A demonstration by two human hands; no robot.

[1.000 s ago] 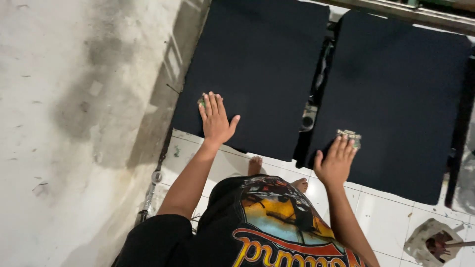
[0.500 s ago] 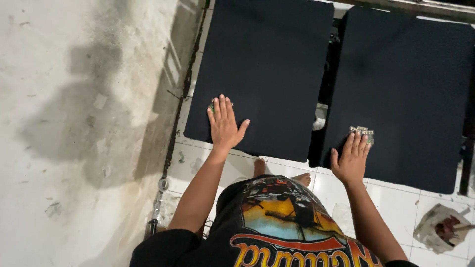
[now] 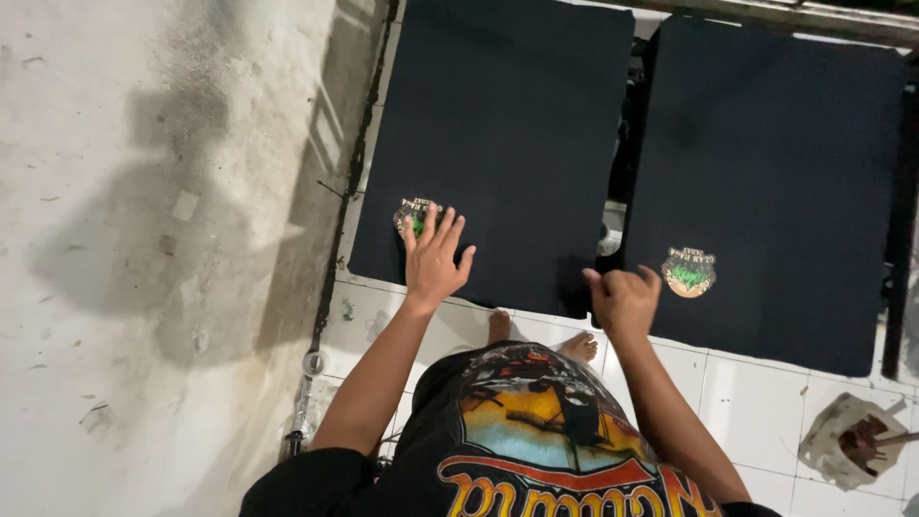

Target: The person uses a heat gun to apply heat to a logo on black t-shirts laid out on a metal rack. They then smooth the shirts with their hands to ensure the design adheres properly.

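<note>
Two black cloth-covered panels lie side by side: the left panel [image 3: 507,124] and the right panel [image 3: 775,163]. My left hand [image 3: 436,257] lies flat on the left panel's near left corner, fingers spread, its fingertips partly covering a small round green and gold printed emblem [image 3: 412,211]. My right hand [image 3: 622,299] hovers at the near left corner of the right panel with its fingers curled in and nothing visible in it. A second emblem of the same kind [image 3: 688,271] sits uncovered just to its right.
A stained concrete surface [image 3: 153,239] fills the left side. White tiles [image 3: 756,383] run under the panels' near edge, where my bare feet [image 3: 579,345] stand. A crumpled paper with brown smears [image 3: 852,440] lies at the lower right. A dark gap [image 3: 622,144] separates the panels.
My right hand has drawn back off the right panel's emblem and curled its fingers, leaving the print uncovered. My left hand has shifted, so the edge of the left emblem now shows.
</note>
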